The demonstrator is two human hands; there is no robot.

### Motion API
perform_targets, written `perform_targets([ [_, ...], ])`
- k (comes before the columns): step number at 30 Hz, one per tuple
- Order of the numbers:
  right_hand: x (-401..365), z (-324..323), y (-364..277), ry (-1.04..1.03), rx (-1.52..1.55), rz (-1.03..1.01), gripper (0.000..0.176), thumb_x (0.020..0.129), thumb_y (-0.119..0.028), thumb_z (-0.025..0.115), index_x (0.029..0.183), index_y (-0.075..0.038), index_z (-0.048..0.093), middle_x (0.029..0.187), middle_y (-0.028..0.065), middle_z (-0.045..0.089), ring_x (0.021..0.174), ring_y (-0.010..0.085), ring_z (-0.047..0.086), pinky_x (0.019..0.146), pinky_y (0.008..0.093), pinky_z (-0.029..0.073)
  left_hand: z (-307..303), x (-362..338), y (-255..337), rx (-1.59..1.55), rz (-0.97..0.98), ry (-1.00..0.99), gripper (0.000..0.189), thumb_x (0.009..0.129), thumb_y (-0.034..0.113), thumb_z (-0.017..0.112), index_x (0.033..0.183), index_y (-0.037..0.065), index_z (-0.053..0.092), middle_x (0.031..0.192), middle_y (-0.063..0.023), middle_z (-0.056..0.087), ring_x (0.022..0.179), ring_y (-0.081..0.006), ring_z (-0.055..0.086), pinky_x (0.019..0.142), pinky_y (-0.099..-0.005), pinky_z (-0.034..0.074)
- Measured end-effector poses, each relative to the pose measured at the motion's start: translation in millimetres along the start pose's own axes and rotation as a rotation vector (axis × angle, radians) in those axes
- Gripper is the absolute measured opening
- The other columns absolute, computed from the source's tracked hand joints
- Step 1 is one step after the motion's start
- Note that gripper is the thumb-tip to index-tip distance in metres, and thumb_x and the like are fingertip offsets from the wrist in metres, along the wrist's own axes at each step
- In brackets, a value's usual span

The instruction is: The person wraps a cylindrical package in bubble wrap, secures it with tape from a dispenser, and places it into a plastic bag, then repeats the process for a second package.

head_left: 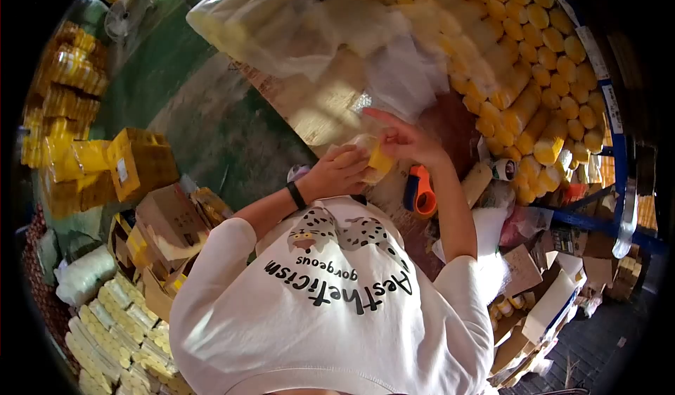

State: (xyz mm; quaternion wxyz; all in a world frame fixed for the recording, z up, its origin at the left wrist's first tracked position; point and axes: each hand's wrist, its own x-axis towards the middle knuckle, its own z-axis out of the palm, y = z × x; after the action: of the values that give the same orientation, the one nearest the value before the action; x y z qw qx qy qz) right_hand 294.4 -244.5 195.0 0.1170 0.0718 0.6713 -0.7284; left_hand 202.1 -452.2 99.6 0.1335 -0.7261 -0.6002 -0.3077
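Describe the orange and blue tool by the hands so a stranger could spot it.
Start at the heap of yellow rolls on the right. Left of its lower edge, the right hand and left hand hold a small yellow piece; just below them, beside the right forearm, lies the tool. It alone is orange and blue.

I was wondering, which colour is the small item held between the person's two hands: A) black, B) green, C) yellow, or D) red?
C: the small item gripped between the left hand and the right hand is plainly yellow.
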Motion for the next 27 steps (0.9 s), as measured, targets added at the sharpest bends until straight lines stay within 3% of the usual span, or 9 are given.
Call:
perform_targets([
  [5, 7.7, 4.9, -6.6, 0.029, 0.461, -0.263, 0.067, 0.084, 0.002, 0.056, 0.144, -0.008, 0.028, 0.089, 0.0000, 0.056, 0.083, 0.0100, 0.054, 0.072, 0.0217, 0.043, -2.1, 4.1, 9.9, 0.085, -0.050, -0.028, 0.043, 0.086, 0.038, 0.056, 0.123, 0.016, 0.057, 0.124, -0.0012, 0.053, 0.123, -0.0193, 0.044, 0.108, -0.0423, 0.034],
  [8, 33.6, 10.9, -10.9, -0.006, 0.477, -0.355, 0.060, 0.088, -0.006, 0.059, 0.141, -0.006, 0.031, 0.091, 0.0030, 0.058, 0.081, 0.0103, 0.054, 0.067, 0.0227, 0.046, 1.0, 3.1, 12.6, 0.086, -0.064, -0.040, 0.047, 0.086, 0.039, 0.056, 0.127, 0.016, 0.055, 0.127, -0.0009, 0.052, 0.125, -0.0190, 0.043, 0.109, -0.0422, 0.033],
  [12, 52.9, 28.9, -13.4, 0.022, 0.604, -0.121, 0.058, 0.088, -0.005, 0.057, 0.141, -0.009, 0.033, 0.086, 0.0002, 0.055, 0.083, 0.0117, 0.056, 0.075, 0.0289, 0.050, 2.9, 1.9, 13.2, 0.100, -0.064, -0.023, 0.047, 0.085, 0.037, 0.057, 0.126, 0.015, 0.056, 0.127, -0.0003, 0.052, 0.123, -0.0190, 0.044, 0.109, -0.0414, 0.033],
  [15, 44.7, 29.2, -4.2, 0.138, 0.531, 0.058, 0.057, 0.086, -0.002, 0.056, 0.139, -0.013, 0.039, 0.088, -0.0002, 0.055, 0.085, 0.0113, 0.056, 0.077, 0.0283, 0.050, -1.0, 0.3, 12.3, 0.095, -0.059, 0.026, 0.045, 0.083, 0.035, 0.059, 0.124, 0.015, 0.058, 0.125, -0.0002, 0.053, 0.121, -0.0188, 0.045, 0.107, -0.0402, 0.035],
  [18, 32.4, 23.9, 3.3, 0.196, 0.490, 0.142, 0.056, 0.084, 0.000, 0.056, 0.136, -0.015, 0.043, 0.089, -0.0003, 0.055, 0.084, 0.0098, 0.055, 0.074, 0.0261, 0.049, -1.8, 0.5, 11.9, 0.074, -0.064, 0.037, 0.043, 0.082, 0.033, 0.060, 0.121, 0.015, 0.059, 0.123, 0.0005, 0.053, 0.119, -0.0183, 0.046, 0.106, -0.0393, 0.036],
  [21, 20.9, 21.8, 1.0, 0.216, 0.426, 0.195, 0.061, 0.081, 0.002, 0.054, 0.139, -0.010, 0.040, 0.088, 0.0009, 0.054, 0.084, 0.0075, 0.053, 0.077, 0.0209, 0.043, 7.3, -5.3, 11.8, 0.090, -0.070, 0.048, 0.042, 0.082, 0.033, 0.060, 0.121, 0.017, 0.059, 0.122, 0.0024, 0.053, 0.118, -0.0168, 0.047, 0.106, -0.0418, 0.034],
  [24, 13.2, 18.5, 4.6, 0.249, 0.377, 0.214, 0.058, 0.082, 0.002, 0.055, 0.135, -0.017, 0.043, 0.088, 0.0005, 0.055, 0.078, 0.0080, 0.052, 0.067, 0.0204, 0.044, 15.9, -10.5, 17.3, 0.212, -0.102, 0.103, 0.041, 0.084, 0.035, 0.057, 0.122, 0.019, 0.059, 0.122, 0.0043, 0.053, 0.118, -0.0153, 0.046, 0.107, -0.0451, 0.031],
  [27, 9.4, 17.7, 7.5, 0.276, 0.358, 0.218, 0.057, 0.082, 0.001, 0.055, 0.135, -0.017, 0.043, 0.087, 0.0010, 0.056, 0.076, 0.0071, 0.052, 0.065, 0.0183, 0.043, 13.9, -6.0, 15.7, 0.180, -0.100, 0.163, 0.045, 0.075, 0.028, 0.061, 0.118, 0.014, 0.058, 0.112, 0.0029, 0.057, 0.108, -0.0082, 0.052, 0.109, -0.0447, 0.029],
])
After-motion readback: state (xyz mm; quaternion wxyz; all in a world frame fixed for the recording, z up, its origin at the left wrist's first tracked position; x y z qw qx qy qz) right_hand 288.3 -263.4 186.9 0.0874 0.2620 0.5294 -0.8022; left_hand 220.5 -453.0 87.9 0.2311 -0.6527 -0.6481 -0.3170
